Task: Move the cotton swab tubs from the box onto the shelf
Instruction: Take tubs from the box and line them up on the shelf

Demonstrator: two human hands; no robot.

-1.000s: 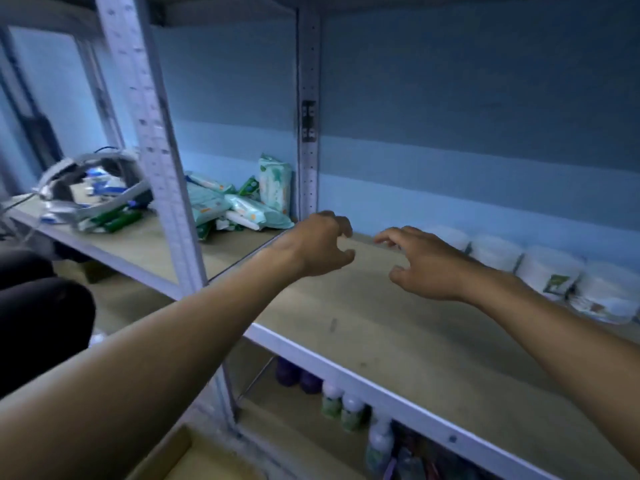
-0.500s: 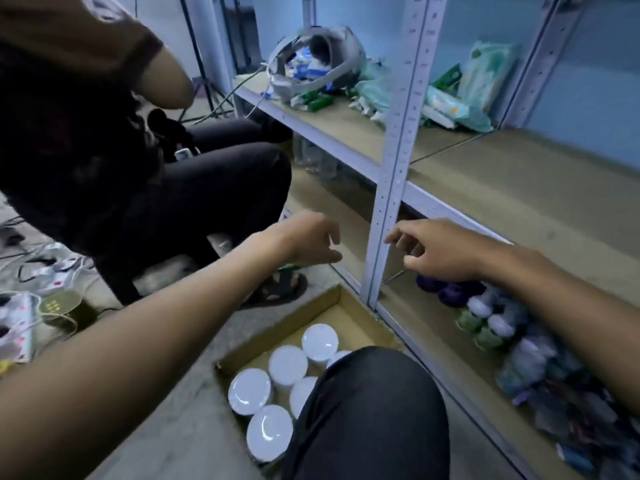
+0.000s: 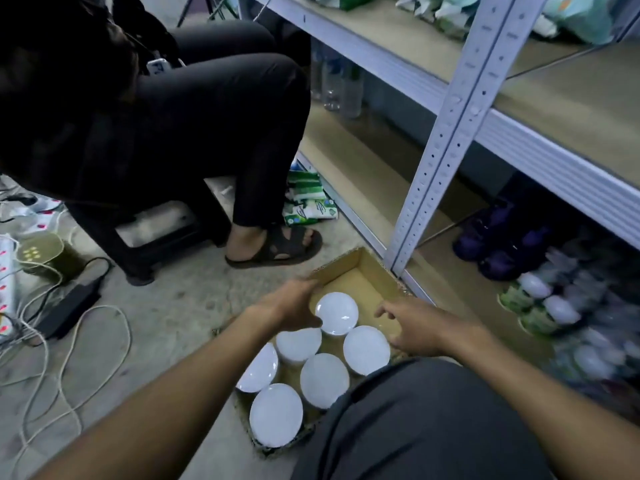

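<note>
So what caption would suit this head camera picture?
Both hands, left hand and right hand, reach into the cardboard box of white-lidded tubs beside the shelf.

White lids point(image 3: 336, 312) top the tubs in a tan cardboard box point(image 3: 360, 271); the shelf frame point(image 3: 460, 112) is pale grey, the packets point(image 3: 308, 199) green and white.

Cardboard box point(image 3: 349, 268) open-topped on the floor; far half bare, six white-lidded tubs point(image 3: 336, 313) packed in near half. Grey shelf upright point(image 3: 446, 140) stands just beside box's far right corner. Wearer's knee point(image 3: 426, 420) overlaps box's near right edge. Seated person's sandalled foot point(image 3: 273, 245) near the far left side. Cables point(image 3: 69, 341) well left.
</note>
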